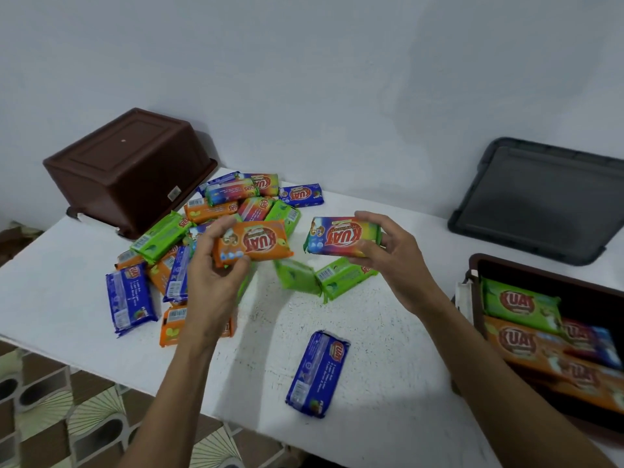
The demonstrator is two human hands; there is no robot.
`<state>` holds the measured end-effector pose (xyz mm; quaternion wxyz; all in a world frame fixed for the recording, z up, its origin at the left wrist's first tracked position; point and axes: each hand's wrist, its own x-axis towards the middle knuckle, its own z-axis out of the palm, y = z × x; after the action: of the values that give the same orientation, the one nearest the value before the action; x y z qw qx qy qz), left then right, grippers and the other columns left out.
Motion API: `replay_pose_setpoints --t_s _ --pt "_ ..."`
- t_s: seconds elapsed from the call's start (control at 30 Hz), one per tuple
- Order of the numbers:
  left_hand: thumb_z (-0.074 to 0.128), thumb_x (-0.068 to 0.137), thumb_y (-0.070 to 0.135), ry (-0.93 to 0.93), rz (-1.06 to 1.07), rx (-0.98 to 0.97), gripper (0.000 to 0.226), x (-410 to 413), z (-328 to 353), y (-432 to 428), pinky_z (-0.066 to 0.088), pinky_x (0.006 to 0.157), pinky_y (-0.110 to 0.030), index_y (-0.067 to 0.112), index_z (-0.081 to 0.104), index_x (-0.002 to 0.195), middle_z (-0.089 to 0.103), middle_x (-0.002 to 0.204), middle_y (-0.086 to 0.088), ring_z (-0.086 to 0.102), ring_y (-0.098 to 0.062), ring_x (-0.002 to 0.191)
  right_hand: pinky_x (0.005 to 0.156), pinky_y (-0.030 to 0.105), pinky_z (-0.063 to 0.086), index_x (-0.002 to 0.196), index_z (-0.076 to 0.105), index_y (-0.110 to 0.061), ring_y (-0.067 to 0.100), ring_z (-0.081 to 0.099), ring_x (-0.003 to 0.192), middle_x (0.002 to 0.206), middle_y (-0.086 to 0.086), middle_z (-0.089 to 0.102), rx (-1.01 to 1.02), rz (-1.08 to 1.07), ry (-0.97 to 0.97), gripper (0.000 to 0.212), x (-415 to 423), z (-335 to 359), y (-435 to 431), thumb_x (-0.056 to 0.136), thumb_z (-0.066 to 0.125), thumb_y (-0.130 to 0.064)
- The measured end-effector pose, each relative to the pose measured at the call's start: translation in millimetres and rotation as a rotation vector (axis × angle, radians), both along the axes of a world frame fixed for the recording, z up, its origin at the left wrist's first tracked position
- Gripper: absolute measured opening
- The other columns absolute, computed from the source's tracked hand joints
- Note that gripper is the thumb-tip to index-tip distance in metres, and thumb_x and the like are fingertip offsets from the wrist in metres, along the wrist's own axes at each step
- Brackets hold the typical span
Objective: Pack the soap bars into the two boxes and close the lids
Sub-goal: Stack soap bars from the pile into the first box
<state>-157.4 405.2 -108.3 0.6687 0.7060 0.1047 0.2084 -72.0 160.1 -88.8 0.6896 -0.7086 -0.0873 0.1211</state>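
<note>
The orange wrapped soap bar lies long-ways from 9 to 3 o'clock, with its name upside down. The left hand pinches its 9 o'clock end. The rainbow wrapped soap bar lies the same way, and the right hand grips its 3 o'clock end. That makes two held bars, one in each hand.

One blue wrapped soap bar lies alone on the white table at 6 o'clock, pointing from 1 to 7. The pile of soap bars sits at 10 o'clock.

There are two boxes. The upside-down brown plastic box is at 10 o'clock. The open brown plastic box is at 4 o'clock, with bars inside. One dark grey plastic lid leans at 2 o'clock.
</note>
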Motion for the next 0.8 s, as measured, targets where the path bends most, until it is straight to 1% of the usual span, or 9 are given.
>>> replay_pose_setpoints --t_s 0.1,0.17,0.27,0.33,0.43,0.57,0.67,0.73,0.8 --pt "0.057 0.09 -0.007 -0.032 0.015 -0.094 0.054 6.1 11.7 -9.7 0.055 0.082 -0.025 0.028 0.054 0.131 0.051 0.132 0.003 0.06 -0.013 0.114 0.078 0.035 0.06 0.127 0.059 -0.021 0.022 0.068 0.105 0.116 0.007 0.066 -0.005 -0.01 -0.019 0.037 -5.0 5.4 -16.2 0.094 0.057 -0.002" --pt "0.057 0.09 -0.007 -0.016 -0.011 -0.107 0.054 10.9 14.5 -21.2 0.056 0.082 -0.026 0.026 0.054 0.132 0.053 0.129 0.005 0.062 -0.013 0.111 0.078 0.035 0.06 0.127 0.059 -0.021 0.021 0.068 0.105 0.117 0.005 0.065 -0.008 -0.022 -0.033 0.037 -8.7 9.3 -29.1 0.095 0.057 -0.003" --pt "0.056 0.09 -0.008 0.012 -0.073 -0.189 0.055 17.4 11.1 -47.2 0.056 0.086 -0.033 0.029 0.056 0.13 0.054 0.125 0.012 0.063 -0.014 0.11 0.075 0.029 0.059 0.126 0.06 -0.019 0.019 0.067 0.107 0.12 0.001 0.062 -0.007 -0.053 -0.051 0.035 -16.2 16.1 -52.6 0.095 0.057 -0.004" --pt "0.056 0.09 -0.009 0.037 -0.105 -0.263 0.056 21.0 7.1 -67.3 0.056 0.087 -0.034 0.03 0.056 0.13 0.055 0.125 0.009 0.064 -0.014 0.107 0.075 0.026 0.058 0.125 0.061 -0.02 0.015 0.066 0.106 0.12 -0.001 0.061 -0.013 -0.08 -0.059 0.034 -22.0 21.3 -71.4 0.095 0.056 -0.003" --pt "0.056 0.09 -0.009 0.046 -0.175 -0.328 0.056 25.2 2.6 -100.4 0.055 0.086 -0.033 0.027 0.054 0.133 0.055 0.129 -0.003 0.064 -0.016 0.105 0.076 0.027 0.058 0.122 0.062 -0.021 0.014 0.067 0.105 0.12 -0.001 0.061 -0.027 -0.114 -0.069 0.033 -31.9 28.5 -105.8 0.094 0.058 -0.005" --pt "0.055 0.09 -0.008 0.068 -0.245 -0.375 0.056 31.4 0.0 -147.8 0.055 0.082 -0.03 0.024 0.053 0.136 0.058 0.125 -0.003 0.064 -0.018 0.104 0.078 0.029 0.058 0.124 0.061 -0.019 0.018 0.066 0.108 0.12 0.002 0.064 -0.049 -0.17 -0.08 0.034 -46.4 37.0 -155.1 0.092 0.061 -0.007" --pt "0.054 0.091 -0.008 0.079 -0.3 -0.405 0.054 35.4 1.6 -185.6 0.055 0.087 -0.038 0.024 0.055 0.134 0.059 0.126 -0.002 0.063 -0.023 0.11 0.079 0.038 0.059 0.127 0.058 -0.023 0.024 0.069 0.103 0.116 0.007 0.067 -0.017 -0.223 -0.055 0.046 -56.3 41.9 -191.1 0.087 0.067 -0.004" --pt "0.054 0.091 -0.007 0.072 -0.331 -0.413 0.051 37.1 4.2 -210.8 0.055 0.088 -0.038 0.021 0.054 0.134 0.06 0.124 -0.001 0.063 -0.022 0.11 0.079 0.045 0.059 0.132 0.052 -0.028 0.029 0.07 0.1 0.115 0.012 0.068 0.019 -0.241 -0.002 0.063 -60.4 42.7 -214.2 0.079 0.072 0.0" --pt "0.054 0.091 -0.006 0.068 -0.359 -0.413 0.05 38.5 6.1 -234.0 0.055 0.087 -0.035 0.018 0.053 0.135 0.061 0.123 -0.002 0.064 -0.02 0.109 0.08 0.046 0.058 0.133 0.05 -0.027 0.031 0.07 0.099 0.115 0.016 0.067 0.073 -0.262 0.067 0.069 -63.4 42.4 -234.7 0.076 0.072 0.004"
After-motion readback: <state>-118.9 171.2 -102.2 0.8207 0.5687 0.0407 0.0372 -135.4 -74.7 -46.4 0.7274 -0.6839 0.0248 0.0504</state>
